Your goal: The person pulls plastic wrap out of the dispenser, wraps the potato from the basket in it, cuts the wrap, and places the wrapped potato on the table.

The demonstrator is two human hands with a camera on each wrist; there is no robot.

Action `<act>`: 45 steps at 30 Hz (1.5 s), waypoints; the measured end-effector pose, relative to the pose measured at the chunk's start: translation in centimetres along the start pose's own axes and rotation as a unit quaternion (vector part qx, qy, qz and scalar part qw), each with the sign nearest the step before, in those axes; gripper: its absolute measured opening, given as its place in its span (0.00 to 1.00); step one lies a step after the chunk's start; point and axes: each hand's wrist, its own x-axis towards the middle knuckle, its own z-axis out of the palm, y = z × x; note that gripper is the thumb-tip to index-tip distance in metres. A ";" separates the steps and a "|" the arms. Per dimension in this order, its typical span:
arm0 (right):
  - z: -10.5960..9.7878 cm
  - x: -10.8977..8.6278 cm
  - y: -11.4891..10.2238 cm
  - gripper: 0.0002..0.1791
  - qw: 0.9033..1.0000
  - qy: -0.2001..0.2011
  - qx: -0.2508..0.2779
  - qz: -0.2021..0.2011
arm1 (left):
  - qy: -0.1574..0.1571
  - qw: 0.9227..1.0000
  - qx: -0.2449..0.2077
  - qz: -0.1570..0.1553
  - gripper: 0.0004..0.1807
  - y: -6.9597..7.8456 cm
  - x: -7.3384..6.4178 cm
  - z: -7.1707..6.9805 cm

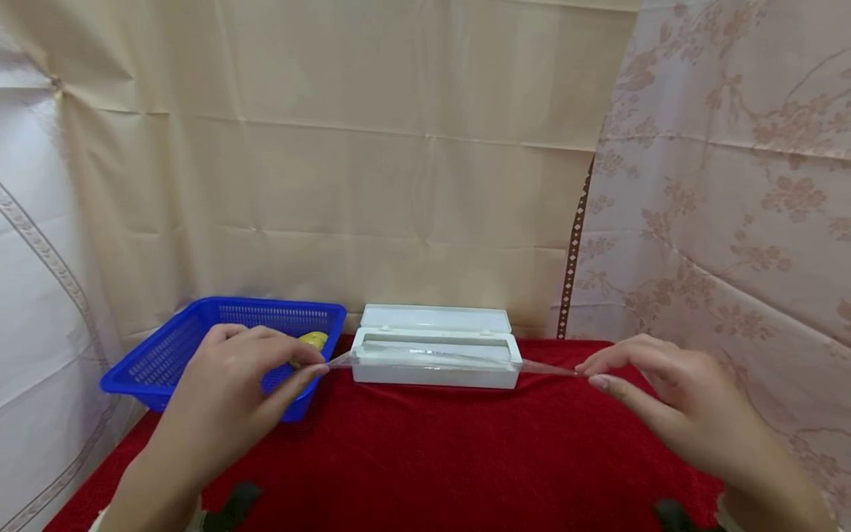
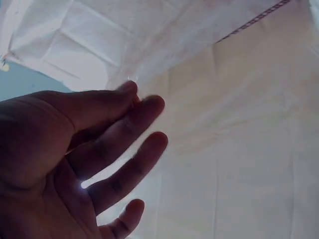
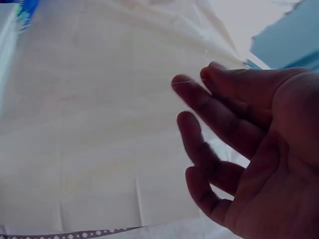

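Left hand (image 1: 233,380): thumb and forefinger pinch one end of the film; the left wrist view shows the other fingers spread loosely apart.
Right hand (image 1: 685,388): thumb and forefinger pinch the opposite end; a faint gleam lies at the fingertips in the right wrist view, where the film itself barely shows.
Clear film (image 1: 435,360): drawn out between the two hands, passing across the opening of the box; narrowed and gathered towards each pinch. Whether it joins anything inside the box, cannot tell.
White box (image 1: 432,376): set lengthwise between the hands, hinged lid (image 1: 435,319) tipped back, long front wall facing the person.
Pinch technique: best guess, small, equal grips at the two corners; a deeper grip would bunch the film further.
Tension: hands level, pulling evenly; enough to hold the sheet flat, since slack would probably let it fold and cling to itself.
Direction: if the film is joined to the box, a straight, square pull seems wise; a one-sided tug could skew the sheet or drag the box over the cloth.
Blue basket (image 1: 149,369): beside the box to the left, partly behind the left hand; a yellow item (image 1: 315,340) sits in it, mostly hidden.
Red cloth (image 1: 452,451): covers the tabletop under box and basket.
Beige curtain (image 1: 399,185): hangs behind everything.
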 end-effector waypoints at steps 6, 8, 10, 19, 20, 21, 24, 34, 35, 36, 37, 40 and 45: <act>0.1 -1.2 -0.2 0.28 0.999 -0.044 -0.006 -0.025 | -0.026 0.999 -0.011 0.024 0.27 -0.3 -1.4 0.0; 0.3 -1.7 -0.2 0.29 0.998 -0.054 -0.010 -0.035 | -0.045 0.999 -0.011 0.021 0.24 -0.4 -1.9 -0.1; 0.5 -2.2 -0.1 0.30 0.997 -0.061 -0.010 -0.043 | -0.065 0.998 -0.006 0.023 0.11 -0.4 -2.5 -0.1; 2.4 -4.8 0.4 0.29 0.995 -0.088 0.027 -0.031 | -0.128 0.991 -0.015 0.035 0.17 -0.4 -5.1 0.6; 2.6 -5.1 0.5 0.28 0.995 -0.095 0.028 -0.026 | -0.139 0.990 -0.024 0.030 0.17 -0.4 -5.3 0.8; 2.8 -5.4 0.6 0.26 0.994 -0.102 0.032 -0.021 | -0.151 0.988 -0.034 0.023 0.16 -0.4 -5.6 0.9; 3.3 -5.9 0.9 0.22 0.990 -0.134 0.040 -0.002 | -0.179 0.982 -0.061 0.009 0.13 -0.5 -6.4 1.5; 5.7 -6.9 2.2 0.11 0.971 -0.211 0.109 0.036 | -0.269 0.955 -0.120 -0.018 0.05 -1.5 -8.2 3.7; 6.0 -7.0 2.3 0.10 0.969 -0.216 0.116 0.038 | -0.279 0.952 -0.126 -0.024 0.04 -1.6 -8.2 3.9; 6.3 -7.1 2.4 0.10 0.967 -0.221 0.124 0.038 | -0.286 0.949 -0.130 -0.028 0.03 -1.7 -8.3 4.2; 6.5 -7.1 2.6 0.09 0.965 -0.226 0.129 0.039 | -0.290 0.947 -0.133 -0.028 0.03 -1.7 -8.4 4.5; 7.3 -7.3 3.0 0.08 0.959 -0.244 0.139 0.045 | -0.307 0.941 -0.139 -0.036 0.03 -1.9 -8.5 5.3; 8.5 -7.4 3.9 0.07 0.937 -0.285 0.181 0.083 | -0.337 0.929 -0.142 -0.049 0.05 -2.2 -8.8 6.8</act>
